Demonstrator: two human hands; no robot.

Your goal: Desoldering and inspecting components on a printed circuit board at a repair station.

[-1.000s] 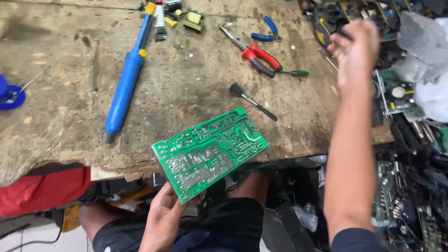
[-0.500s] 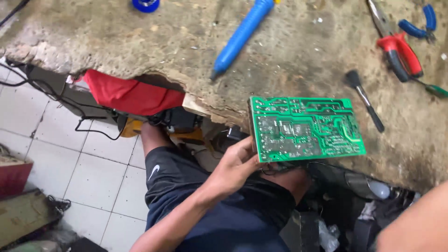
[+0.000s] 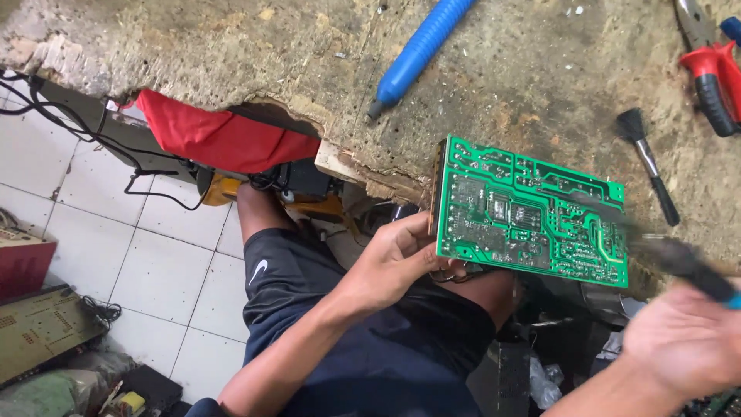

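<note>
The table takes up the far and right part of the scene, a rough, worn, pitted wooden top with a crumbling near edge; to the left and below it lies a white tiled floor with black cables trailing across it; a red cloth hangs bunched under the table's broken edge. The person sits at the near edge in dark shorts; at the far left on the floor sit a red box and a flat piece of electronic gear.

The green circuit board is held out over the near edge of the table, solder side up, roughly level, with its far right corner above the wood; the left hand has it by the left end, the grip closed on the board with the thumb against its left edge and the fingers tucked underneath. The right hand is at the near right, blurred; its grip is wrapped round a dark tool with a blue handle, whose dark tip lies close to the board's right edge; whether it touches I cannot tell.

On the table, a blue desoldering pump lies far of the board, tip pointing near; red-handled pliers sit at the far right; a small black brush lies just beside the board's right end, well apart from the pump.
</note>
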